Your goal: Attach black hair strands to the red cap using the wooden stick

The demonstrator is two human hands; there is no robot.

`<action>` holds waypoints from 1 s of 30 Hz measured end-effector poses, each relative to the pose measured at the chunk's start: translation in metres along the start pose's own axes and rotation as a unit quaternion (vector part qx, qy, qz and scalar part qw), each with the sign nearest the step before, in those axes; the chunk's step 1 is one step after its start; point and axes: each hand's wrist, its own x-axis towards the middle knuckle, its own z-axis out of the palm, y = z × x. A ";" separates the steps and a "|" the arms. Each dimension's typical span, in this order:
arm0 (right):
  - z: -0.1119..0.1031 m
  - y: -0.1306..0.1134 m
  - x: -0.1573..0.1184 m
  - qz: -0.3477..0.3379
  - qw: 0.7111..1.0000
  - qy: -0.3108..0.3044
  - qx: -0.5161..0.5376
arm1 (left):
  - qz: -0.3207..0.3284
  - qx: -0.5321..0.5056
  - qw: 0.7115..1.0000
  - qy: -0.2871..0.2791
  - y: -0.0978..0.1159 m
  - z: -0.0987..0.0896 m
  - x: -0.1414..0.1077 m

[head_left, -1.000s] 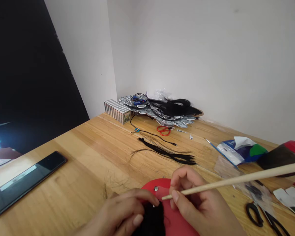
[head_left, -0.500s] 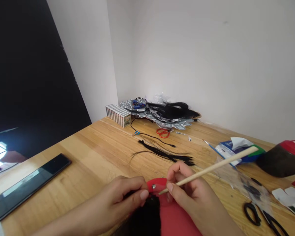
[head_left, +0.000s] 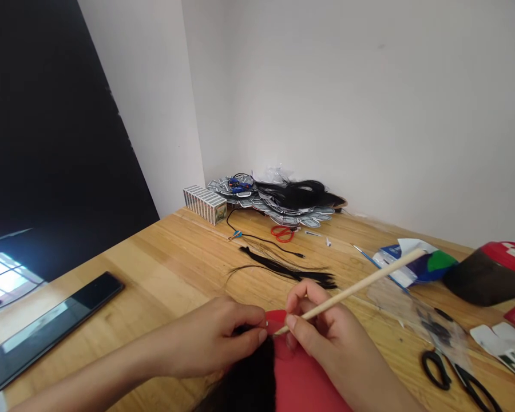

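My left hand point(head_left: 225, 337) has thumb and forefinger pinched together on the top edge of a black hair piece point(head_left: 255, 380). The hair lies against a smooth red form point(head_left: 302, 380) at the bottom middle. A slim, pale wooden stick point(head_left: 364, 281) is held between the thumb and fingers of my right hand point(head_left: 321, 329). It slants down to the left, and its narrow tip meets the upper edge of the hair close to my left fingertips. I cannot make out the very end of the tip.
Loose black hair strands point(head_left: 287, 269) lie beyond my hands. A phone point(head_left: 51, 332) rests at left and black scissors point(head_left: 455, 375) at right. Farther back are red scissors point(head_left: 282, 233), a black cable point(head_left: 266, 237), small boxes point(head_left: 206, 203) and a hair bundle point(head_left: 300, 194).
My left hand has shifted slightly right and up, over a small shiny spot on the red form. The stick's far end has swung left, with its tip still by the hair edge.
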 end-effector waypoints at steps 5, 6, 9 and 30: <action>0.001 -0.002 0.000 -0.002 1.000 -0.001 0.001 | 0.015 0.043 0.999 0.000 0.004 -0.003 0.000; 0.001 -0.003 0.001 -0.002 1.000 0.001 0.000 | 0.017 0.051 0.999 0.001 0.006 -0.003 0.000; 0.000 -0.003 0.002 -0.006 1.000 0.004 -0.004 | 0.028 0.085 0.996 0.005 0.012 -0.004 0.002; 0.000 -0.004 -0.001 0.021 1.000 -0.004 0.001 | 0.111 0.170 0.978 0.046 -0.001 -0.001 -0.025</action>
